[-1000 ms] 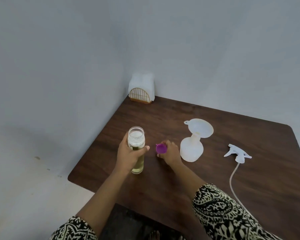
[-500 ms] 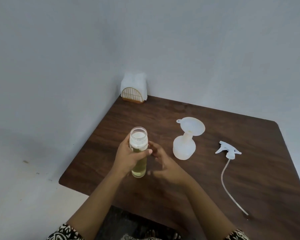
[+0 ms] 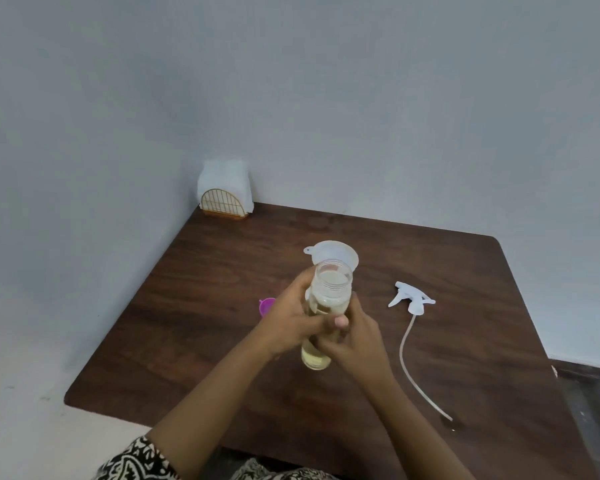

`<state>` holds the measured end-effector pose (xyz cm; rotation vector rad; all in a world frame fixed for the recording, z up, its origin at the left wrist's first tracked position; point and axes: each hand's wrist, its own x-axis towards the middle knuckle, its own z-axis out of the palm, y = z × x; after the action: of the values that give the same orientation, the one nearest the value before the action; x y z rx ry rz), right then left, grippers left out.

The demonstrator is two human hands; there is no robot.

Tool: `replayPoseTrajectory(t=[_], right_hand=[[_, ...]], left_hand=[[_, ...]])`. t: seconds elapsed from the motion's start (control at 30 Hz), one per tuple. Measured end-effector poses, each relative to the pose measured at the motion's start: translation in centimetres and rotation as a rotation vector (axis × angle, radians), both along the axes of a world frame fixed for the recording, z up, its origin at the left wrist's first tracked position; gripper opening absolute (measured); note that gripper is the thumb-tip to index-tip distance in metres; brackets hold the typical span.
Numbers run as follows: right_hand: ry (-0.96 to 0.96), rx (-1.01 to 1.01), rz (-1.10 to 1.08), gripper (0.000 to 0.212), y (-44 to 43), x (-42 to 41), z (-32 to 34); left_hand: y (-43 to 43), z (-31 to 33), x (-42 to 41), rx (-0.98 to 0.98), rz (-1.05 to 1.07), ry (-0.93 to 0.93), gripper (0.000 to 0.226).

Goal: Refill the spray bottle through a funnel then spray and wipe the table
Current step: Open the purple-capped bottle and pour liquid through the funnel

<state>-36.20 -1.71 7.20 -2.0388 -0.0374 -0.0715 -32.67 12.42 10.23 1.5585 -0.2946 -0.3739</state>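
Pale grey walls met at the corner behind a dark wood-grain table (image 3: 222,271) with rounded corners. Both hands gripped a clear plastic refill bottle (image 3: 329,292) of yellowish liquid, raised above the tabletop. The left hand (image 3: 291,323) had its fingers wrapped round the middle, and the right hand (image 3: 357,337) clamped the lower part – probably to steady it for pouring. Its threaded mouth was open; the purple cap (image 3: 266,305) lay to the left. Just behind stood the white funnel (image 3: 336,252), apparently seated in the spray bottle, which the hands hid. The trigger sprayer (image 3: 411,299) with its long thin tube lay well apart on the right, presumably removed for filling. A napkin holder (image 3: 224,199) sat in the far corner.
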Motion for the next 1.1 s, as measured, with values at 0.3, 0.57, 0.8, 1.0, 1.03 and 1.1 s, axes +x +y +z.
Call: replayPoseTrajectory(t=[0.3, 0.57, 0.8, 1.0, 1.03, 1.1], right_hand=[[0.035, -0.169, -0.142, 0.056, -8.6, 3.0, 1.1], [0.013, -0.396, -0.069, 0.048, -12.4, 6.2, 0.7], [-0.007, -0.513, 0.014, 0.052, -12.9, 8.0, 0.3], [0.015, -0.566, 0.033, 0.046, -12.9, 8.8, 0.3], [0.013, -0.581, 0.04, 0.045, -12.9, 8.9, 0.3], [-0.003, -0.61, 0.053, 0.048, -13.0, 9.1, 0.1]], left_hand=[[-1.8, -0.3, 7.6, 0.15, 0.522, 0.244, 0.045], [-2.3, -1.3, 9.2, 0.085, 0.611, 0.429, 0.019], [-2.2, -1.1, 8.8, 0.032, 0.641, 0.447, 0.012], [-2.3, -1.3, 8.5, 0.009, 0.687, 0.447, 0.013], [-2.3, -1.3, 8.5, 0.002, 0.69, 0.447, 0.013], [-2.4, -1.3, 8.3, -0.008, 0.696, 0.444, 0.012]])
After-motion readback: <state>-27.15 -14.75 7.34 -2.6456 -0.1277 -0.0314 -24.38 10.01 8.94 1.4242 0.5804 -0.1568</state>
